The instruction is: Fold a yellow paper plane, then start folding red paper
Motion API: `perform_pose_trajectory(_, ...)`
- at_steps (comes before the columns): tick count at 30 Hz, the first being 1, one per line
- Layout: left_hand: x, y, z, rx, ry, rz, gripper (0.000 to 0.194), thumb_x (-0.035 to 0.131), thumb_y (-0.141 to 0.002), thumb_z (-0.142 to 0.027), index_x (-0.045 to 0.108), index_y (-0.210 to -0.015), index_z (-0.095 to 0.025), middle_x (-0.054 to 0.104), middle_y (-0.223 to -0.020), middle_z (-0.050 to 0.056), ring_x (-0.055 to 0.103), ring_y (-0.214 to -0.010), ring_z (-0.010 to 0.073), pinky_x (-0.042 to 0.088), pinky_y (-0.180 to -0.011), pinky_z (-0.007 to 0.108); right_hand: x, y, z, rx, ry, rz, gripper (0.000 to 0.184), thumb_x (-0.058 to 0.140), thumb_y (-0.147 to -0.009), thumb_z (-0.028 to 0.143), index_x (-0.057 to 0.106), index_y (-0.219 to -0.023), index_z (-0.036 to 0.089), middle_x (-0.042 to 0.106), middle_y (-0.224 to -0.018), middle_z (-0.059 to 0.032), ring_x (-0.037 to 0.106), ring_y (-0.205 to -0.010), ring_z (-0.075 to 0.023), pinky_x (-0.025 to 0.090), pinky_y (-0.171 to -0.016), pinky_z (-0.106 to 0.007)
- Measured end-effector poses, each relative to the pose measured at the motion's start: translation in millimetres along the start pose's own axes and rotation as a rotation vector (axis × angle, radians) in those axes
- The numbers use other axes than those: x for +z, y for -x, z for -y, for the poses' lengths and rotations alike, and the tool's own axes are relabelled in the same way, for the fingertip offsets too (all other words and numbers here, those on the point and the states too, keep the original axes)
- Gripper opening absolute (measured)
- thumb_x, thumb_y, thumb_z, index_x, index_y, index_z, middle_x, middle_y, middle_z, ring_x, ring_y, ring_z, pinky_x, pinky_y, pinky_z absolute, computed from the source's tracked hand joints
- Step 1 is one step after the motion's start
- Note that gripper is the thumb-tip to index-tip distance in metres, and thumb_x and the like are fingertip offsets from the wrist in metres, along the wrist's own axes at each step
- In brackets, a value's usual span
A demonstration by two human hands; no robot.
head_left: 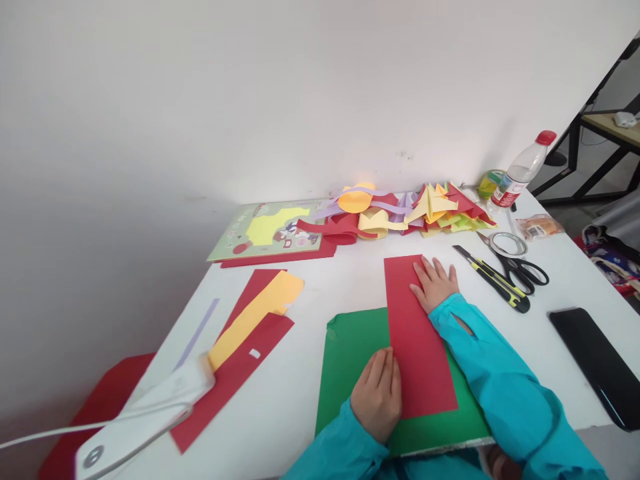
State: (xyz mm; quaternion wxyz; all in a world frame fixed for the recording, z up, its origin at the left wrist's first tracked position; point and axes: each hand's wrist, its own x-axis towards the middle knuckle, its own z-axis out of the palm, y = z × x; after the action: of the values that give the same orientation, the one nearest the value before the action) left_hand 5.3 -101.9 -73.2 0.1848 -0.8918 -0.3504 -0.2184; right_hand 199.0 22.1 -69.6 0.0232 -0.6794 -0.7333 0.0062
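A narrow upright rectangle of red paper point(420, 360) lies partly over a green sheet point(353, 353) at the table's front edge. My left hand point(377, 393) is closed, fingers pressed together, gripping the paper's left edge below its middle. Near the top right of the same paper, my right hand point(436, 283) lies flat with its fingers spread. Just right of it rest a yellow and black utility knife point(493, 279) and black-handled scissors point(517, 267). A roll of tape point(509, 244) sits against the scissors.
Folded coloured paper pieces point(435, 203) lie by the wall, beside a pale green booklet point(235, 237). A plastic bottle point(523, 175) leans at back right. A black phone point(595, 363) lies right. At left, a white corded device point(150, 417) rests on paper strips point(245, 360).
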Motion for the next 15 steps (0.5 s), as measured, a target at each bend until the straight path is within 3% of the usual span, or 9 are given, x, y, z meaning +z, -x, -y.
perform_pose_trajectory(15,-21.5,26,-20,0.005,0.096,0.03,0.04,0.026,-0.087,-0.006,0.066,-0.09,-0.002,0.068,-0.096,0.017,0.06,-0.098,0.024,0.05,-0.083,0.036,3,0,-2,0.003,0.008,-0.014,0.054,0.024,-0.09,0.047,0.027,-0.139,0.024,0.023,-0.147,-0.0018,0.017,-0.133,-0.0279,0.015,-0.103,-0.058)
